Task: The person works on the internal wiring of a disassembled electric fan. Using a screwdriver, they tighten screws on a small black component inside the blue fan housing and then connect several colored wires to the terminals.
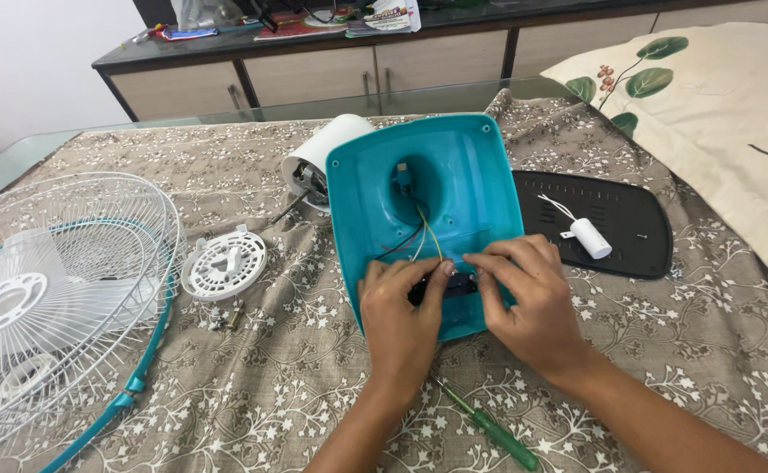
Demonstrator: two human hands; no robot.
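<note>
**Both hands on the switch part in the fan base**

Your left hand (399,326) and right hand (528,302) pinch a small black part (454,285) inside the turquoise fan base (463,171), which lies upside down on the desk (253,385). The base looks like light, stiff plastic, but the thin wires (426,236) seem fragile. Hold the part by its edges, not the wires. A green screwdriver (493,429) lies near your wrists.

A home, most likely a living or dining room — a glass table (16,158) under a flower-print cloth (664,350), a leaf-print cushion (717,96) at the upper right, and along the top a low sideboard (314,74) cluttered with papers (384,16) against a plain white wall (34,52).
</note>
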